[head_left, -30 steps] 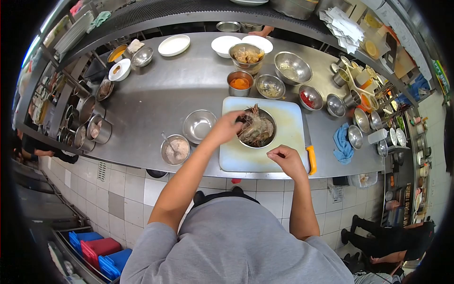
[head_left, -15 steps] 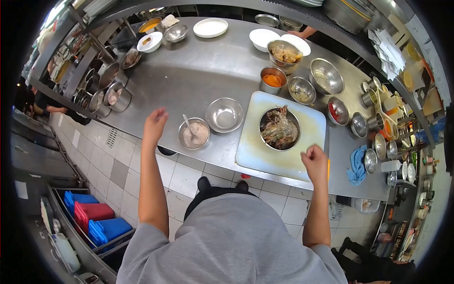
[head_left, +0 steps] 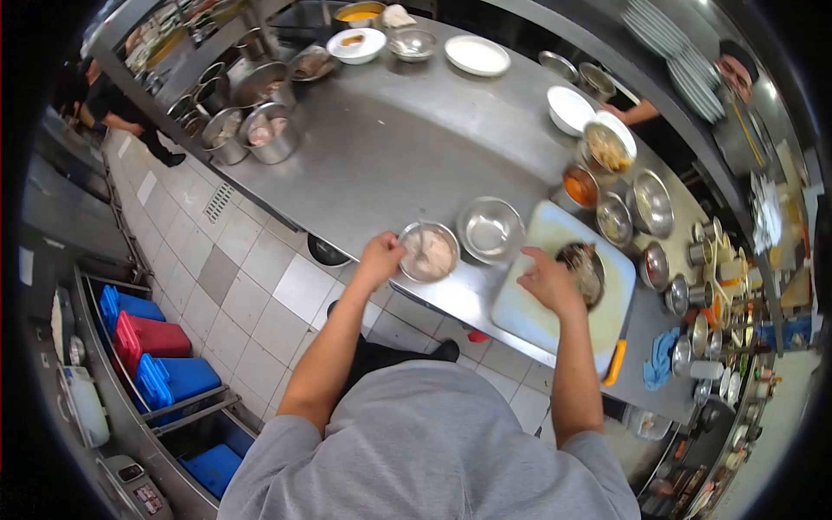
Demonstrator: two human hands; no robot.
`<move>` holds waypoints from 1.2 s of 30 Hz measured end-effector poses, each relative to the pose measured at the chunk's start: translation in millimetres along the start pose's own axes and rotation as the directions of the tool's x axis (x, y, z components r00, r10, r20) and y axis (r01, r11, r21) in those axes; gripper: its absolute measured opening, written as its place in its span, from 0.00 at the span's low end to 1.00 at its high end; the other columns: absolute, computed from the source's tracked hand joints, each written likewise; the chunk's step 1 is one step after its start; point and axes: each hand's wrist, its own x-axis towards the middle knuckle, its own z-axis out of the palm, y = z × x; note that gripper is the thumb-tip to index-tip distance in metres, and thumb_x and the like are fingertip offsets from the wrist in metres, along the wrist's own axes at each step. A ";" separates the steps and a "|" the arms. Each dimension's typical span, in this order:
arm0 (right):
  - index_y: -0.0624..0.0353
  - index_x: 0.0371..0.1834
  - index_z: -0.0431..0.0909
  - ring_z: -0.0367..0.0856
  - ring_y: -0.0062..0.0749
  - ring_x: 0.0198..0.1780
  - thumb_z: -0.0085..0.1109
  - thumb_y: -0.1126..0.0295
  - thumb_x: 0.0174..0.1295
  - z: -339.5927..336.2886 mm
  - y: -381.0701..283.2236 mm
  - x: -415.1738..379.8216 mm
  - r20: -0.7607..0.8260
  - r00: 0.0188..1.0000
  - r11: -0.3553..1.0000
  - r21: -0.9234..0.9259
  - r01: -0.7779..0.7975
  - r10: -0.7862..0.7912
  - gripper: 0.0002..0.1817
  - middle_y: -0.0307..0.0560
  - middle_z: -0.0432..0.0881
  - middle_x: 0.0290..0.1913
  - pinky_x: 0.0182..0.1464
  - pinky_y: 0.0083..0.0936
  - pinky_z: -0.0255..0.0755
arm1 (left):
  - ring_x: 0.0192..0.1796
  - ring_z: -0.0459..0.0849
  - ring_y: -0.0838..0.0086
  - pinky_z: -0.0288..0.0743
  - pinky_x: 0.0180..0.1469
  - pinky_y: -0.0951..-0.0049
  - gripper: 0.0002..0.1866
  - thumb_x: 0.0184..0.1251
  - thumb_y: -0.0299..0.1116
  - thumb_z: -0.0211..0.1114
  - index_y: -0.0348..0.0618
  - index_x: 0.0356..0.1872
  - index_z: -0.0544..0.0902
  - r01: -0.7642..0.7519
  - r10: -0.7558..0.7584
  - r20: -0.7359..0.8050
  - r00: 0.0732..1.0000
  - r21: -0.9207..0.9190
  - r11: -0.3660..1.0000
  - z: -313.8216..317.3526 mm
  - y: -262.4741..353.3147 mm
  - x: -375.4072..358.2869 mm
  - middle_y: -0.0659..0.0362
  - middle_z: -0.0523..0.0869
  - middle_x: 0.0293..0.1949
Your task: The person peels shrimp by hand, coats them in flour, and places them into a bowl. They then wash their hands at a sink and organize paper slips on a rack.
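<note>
Steel bowl [head_left: 428,252], spoon handle up-left.

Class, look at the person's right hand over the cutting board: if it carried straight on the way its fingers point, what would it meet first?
Most likely the metal bowl of prawns: the right hand points at it and already seems at its rim, though depth is unclear.
</note>
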 end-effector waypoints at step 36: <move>0.60 0.38 0.78 0.79 0.25 0.37 0.68 0.80 0.53 220.7 -119.2 72.5 -0.386 0.732 0.798 0.486 -0.356 0.562 0.11 0.42 0.82 0.35 0.42 0.24 0.73 | 0.59 0.74 0.59 0.90 0.42 0.54 0.20 0.71 0.33 0.63 0.51 0.62 0.72 -0.359 -0.126 -0.568 0.813 -0.660 0.660 -639.1 172.3 410.7 0.55 0.69 0.63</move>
